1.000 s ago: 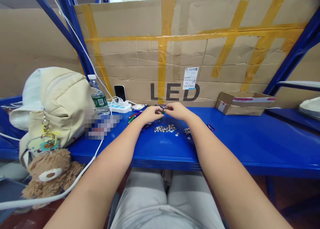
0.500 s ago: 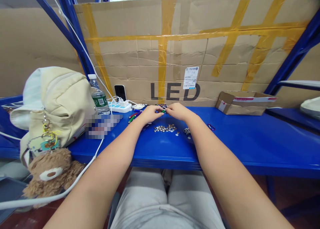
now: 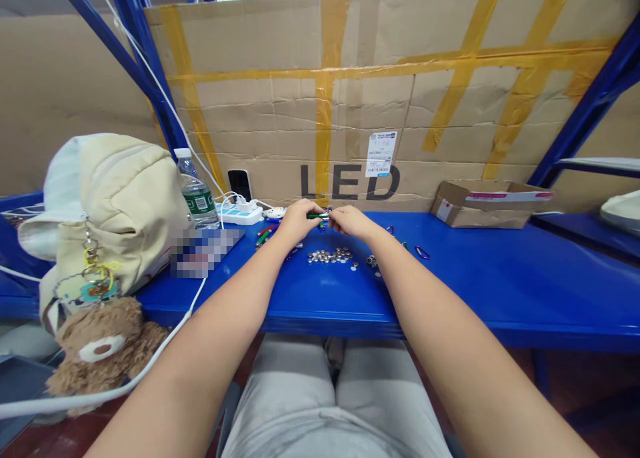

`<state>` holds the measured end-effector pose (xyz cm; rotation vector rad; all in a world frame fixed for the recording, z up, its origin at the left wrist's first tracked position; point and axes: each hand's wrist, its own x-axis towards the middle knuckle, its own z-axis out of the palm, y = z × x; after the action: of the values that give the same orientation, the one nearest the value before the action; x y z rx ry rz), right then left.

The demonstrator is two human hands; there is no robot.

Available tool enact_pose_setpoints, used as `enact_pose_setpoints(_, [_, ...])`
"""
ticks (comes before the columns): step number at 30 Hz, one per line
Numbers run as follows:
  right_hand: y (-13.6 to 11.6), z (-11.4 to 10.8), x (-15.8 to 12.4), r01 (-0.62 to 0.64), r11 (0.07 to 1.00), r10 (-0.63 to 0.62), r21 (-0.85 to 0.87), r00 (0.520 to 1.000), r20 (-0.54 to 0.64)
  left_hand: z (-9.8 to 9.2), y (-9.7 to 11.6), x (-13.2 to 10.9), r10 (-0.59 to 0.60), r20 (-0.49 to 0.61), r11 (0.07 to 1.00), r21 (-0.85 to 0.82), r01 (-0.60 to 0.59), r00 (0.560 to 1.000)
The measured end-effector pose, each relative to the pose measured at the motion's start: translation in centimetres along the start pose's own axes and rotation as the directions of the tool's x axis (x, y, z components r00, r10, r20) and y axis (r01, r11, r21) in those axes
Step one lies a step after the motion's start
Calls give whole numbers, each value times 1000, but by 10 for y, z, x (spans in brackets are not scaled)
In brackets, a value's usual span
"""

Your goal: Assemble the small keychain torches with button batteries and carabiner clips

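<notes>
Above the far part of the blue table (image 3: 330,295), my left hand (image 3: 299,221) is closed around a slim green tube with a silver end (image 3: 316,215), which looks like a mini flashlight. The fingers of my right hand (image 3: 350,221) pinch its silver end, so both hands meet on it. A small green piece (image 3: 322,225) hangs just below. Nearer to me lies a spread of small shiny discs (image 3: 330,255), like button cells. Small silver rings or caps (image 3: 371,261) sit beside my right forearm. Coloured tubes (image 3: 265,235), red and green among them, lie left of my left hand.
A purple carabiner (image 3: 423,252) and a blue one (image 3: 390,229) lie to the right. An open cardboard box (image 3: 493,205) stands at the back right. On the left are a cream backpack (image 3: 120,205), a water bottle (image 3: 197,191), a power strip (image 3: 240,213) and a white cable (image 3: 165,348).
My hands have turned slightly and my left hand has risen a little. More of the green tube and its silver end shows between them. A small green piece now shows right of my right forearm.
</notes>
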<state>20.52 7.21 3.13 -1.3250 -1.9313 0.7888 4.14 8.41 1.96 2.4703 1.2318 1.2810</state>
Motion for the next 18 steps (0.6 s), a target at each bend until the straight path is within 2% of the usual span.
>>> enact_pose_setpoints(2, [1, 1, 1, 1, 999, -1, 45, 1000, -8, 2, 2, 0, -42, 13, 998, -55, 42, 999])
enact_pose_setpoints(5, [3, 1, 4, 5, 995, -1, 103, 999, -43, 7, 4, 2, -122, 4, 956, -268, 119, 992])
enact_pose_setpoints(8, [3, 3, 5, 25, 990, -18, 135, 998, -59, 12, 4, 5, -263, -68, 845, -498, 195, 963])
enact_pose_setpoints(11, [1, 8, 5, 50, 990, -45, 132, 998, -45, 13, 3, 8, -397, -118, 736, -634, 238, 910])
enact_pose_setpoints(13, [-3, 12, 4, 76, 991, -73, 108, 997, -37, 14, 4, 8, -472, -74, 644, -709, 287, 878])
enact_pose_setpoints(16, [-8, 17, 3, 148, 988, -144, 51, 987, -68, 16, 5, 8, -537, 80, 507, -765, 397, 840])
enact_pose_setpoints(18, [-9, 18, 3, 187, 982, -183, 25, 975, -123, 16, 5, 8, -543, 97, 509, -753, 418, 834])
